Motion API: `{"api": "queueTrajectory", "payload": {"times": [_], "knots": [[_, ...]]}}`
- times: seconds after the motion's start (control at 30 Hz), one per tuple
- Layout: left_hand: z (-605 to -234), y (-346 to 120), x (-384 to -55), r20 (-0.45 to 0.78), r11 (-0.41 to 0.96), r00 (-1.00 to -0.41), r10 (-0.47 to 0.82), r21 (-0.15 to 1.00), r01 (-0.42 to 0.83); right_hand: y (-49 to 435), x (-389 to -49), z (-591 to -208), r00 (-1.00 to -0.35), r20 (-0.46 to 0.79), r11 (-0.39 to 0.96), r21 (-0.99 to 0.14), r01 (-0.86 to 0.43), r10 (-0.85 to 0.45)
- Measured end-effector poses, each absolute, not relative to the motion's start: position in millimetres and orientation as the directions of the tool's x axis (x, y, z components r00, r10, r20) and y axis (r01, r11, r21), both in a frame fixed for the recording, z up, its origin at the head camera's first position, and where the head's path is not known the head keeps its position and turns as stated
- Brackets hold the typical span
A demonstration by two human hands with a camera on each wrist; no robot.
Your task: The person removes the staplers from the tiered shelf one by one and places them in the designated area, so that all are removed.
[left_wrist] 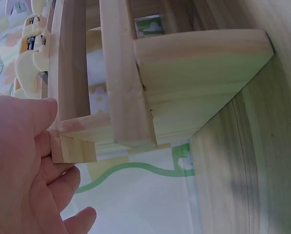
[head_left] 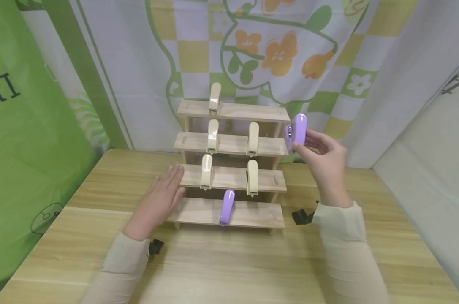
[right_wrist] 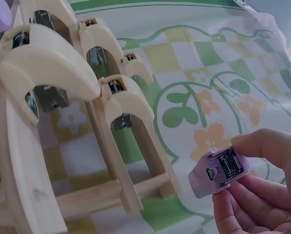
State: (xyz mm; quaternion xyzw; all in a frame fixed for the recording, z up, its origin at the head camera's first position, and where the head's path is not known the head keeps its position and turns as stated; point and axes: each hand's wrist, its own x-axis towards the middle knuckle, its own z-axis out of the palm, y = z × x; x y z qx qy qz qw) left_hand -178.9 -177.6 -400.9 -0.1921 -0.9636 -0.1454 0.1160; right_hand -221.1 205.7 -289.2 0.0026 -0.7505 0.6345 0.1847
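"What carries it all, and how far along is the work?"

"The worktop [head_left: 233, 270] does, with a four-tier wooden rack [head_left: 232, 145] standing on it. Five cream staplers [head_left: 253, 139] and one purple stapler [head_left: 227, 207] are on the rack; a second purple stapler [head_left: 300, 128] is off it. I'd judge the arrangement nearly whole, with that last one left to settle. Whether more belong there, I can't tell."

"And the hands?"

"The left hand [head_left: 157, 200] rests against the rack's left end, by the third tier down, its fingers fairly straight and close together. How firmly it presses, I can't say. The right hand [head_left: 326, 162] is just beyond the rack's right end, thumb and fingers pinching the second purple stapler."

"So where exactly is that one?"

"Just to the right of the rack, level with its upper tiers and raised above the worktop. The right wrist view shows it apart from the rack. It is well apart from the left hand, which is at the rack's other end."

"And the staplers in place?"

"One cream on the rack's top tier, left of the middle; two cream on each of the next two tiers; the purple one near the middle of the lowest."
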Motion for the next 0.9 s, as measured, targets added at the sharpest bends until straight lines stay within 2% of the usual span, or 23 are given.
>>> {"api": "queueTrajectory", "payload": {"times": [0.23,0.5,0.73,0.9], "knots": [[-402,-178,-180,0.281,0.888,-0.899,0.335,0.224,0.401,226,-213,-301,-0.924,0.243,0.098,-0.97,-0.224,0.295],[-401,-178,-179,0.278,0.894,-0.899,0.339,0.204,0.4,253,-213,-319,-0.907,0.171,0.126,-0.983,-0.132,0.384],[-402,-178,-181,0.282,0.893,-0.896,0.344,0.196,0.405,275,-216,-333,-0.915,0.112,0.035,-0.994,-0.107,0.387],[-402,-179,-182,0.278,0.894,-0.896,0.347,0.191,0.405,291,-222,-347,-0.916,0.097,0.095,-0.993,-0.065,0.39]]}}
